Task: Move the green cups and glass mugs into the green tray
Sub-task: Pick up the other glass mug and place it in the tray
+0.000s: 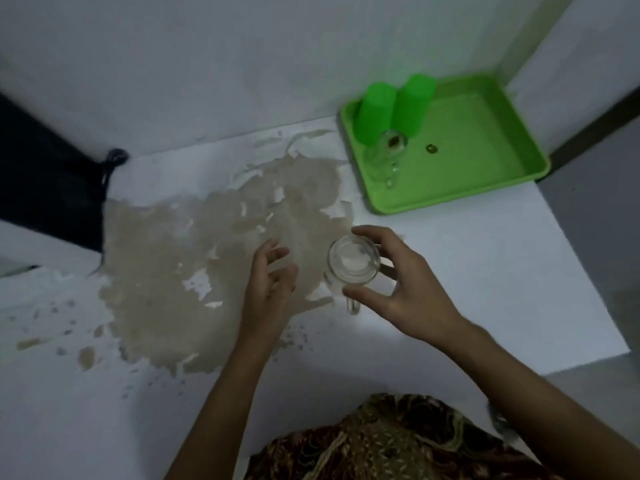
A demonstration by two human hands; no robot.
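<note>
Item 1, my right hand [398, 289]: reaching forward from the lower right, palm turned left, thumb at the near side and fingers curled over the far side of a glass mug [351, 266]. The grip is narrow and closed around the mug's wall near the rim.

Item 2, my left hand [268, 287]: extended from the lower centre, fingers loosely curled and spread, grip wide and holding nothing. It sits just left of the mug, apart from it, above the worn patch.

Item 3, the glass mug in my grip: clear, upright, mouth facing up toward the camera, handle pointing toward me at its near side. Whether its base touches the bench, I cannot tell. Nothing visible inside.

Item 4, green tray [502, 188]: shallow, square, at the far right corner of the bench against the wall. Contents: two green cups [375, 112], upside down and side by side in the far left corner; a second glass mug [386, 152] just in front of them, its exact posture unclear through the glass; one small dark spot [430, 148] on the tray floor near the middle.

Item 5, white bench [485, 254]: its coating has peeled away in a large tan patch [194, 265] left of centre.

Item 6, patterned brown fabric [398, 445]: at the bottom edge, between my forearms.
</note>
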